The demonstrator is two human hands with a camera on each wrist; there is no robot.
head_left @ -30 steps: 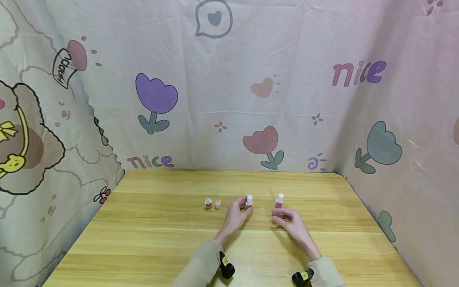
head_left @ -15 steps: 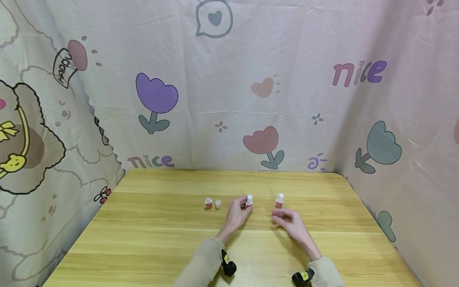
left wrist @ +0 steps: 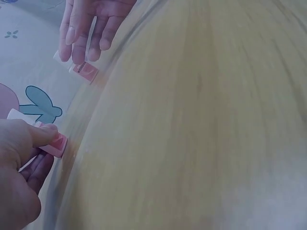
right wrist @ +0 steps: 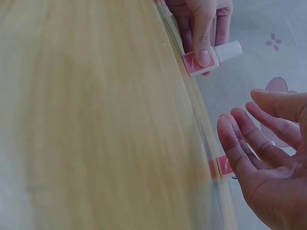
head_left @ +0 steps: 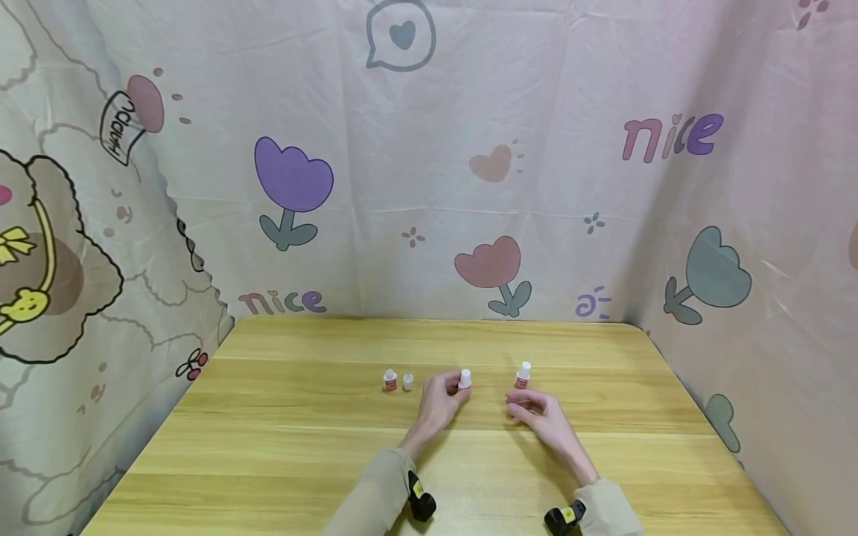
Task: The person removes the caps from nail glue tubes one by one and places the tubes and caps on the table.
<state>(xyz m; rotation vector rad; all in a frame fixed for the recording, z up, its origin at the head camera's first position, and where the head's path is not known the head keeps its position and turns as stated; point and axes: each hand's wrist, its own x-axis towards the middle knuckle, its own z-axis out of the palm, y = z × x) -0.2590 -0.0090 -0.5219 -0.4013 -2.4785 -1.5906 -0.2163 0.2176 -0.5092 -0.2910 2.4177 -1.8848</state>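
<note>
My left hand (head_left: pixel 439 402) pinches a small white-capped bottle (head_left: pixel 465 378) between thumb and fingers. In the right wrist view this bottle (right wrist: pixel 192 64) shows a pink label, its base at the table surface. Relaxed, gently curved fingers and nothing held: so my right hand (head_left: pixel 546 417) hovers just in front of a second white-capped bottle (head_left: pixel 523 374), which stands upright. The left wrist view has that second bottle (left wrist: pixel 86 72) partly behind the right fingers. Left of my left hand stands a third small bottle (head_left: pixel 390 380) with a narrow white top, beside a loose white cap (head_left: pixel 407 382).
A wood-grain table (head_left: pixel 302 432) carries all the bottles, which stand toward its back. Behind it hangs a printed cloth (head_left: pixel 375 246), and more cloth closes off both sides. Black wrist cameras are strapped over the beige sleeves (head_left: pixel 375 487).
My left hand has drawn slightly left and toward me, and the bottle it grips tips a little with its cap lower in view. The right hand has barely shifted.
</note>
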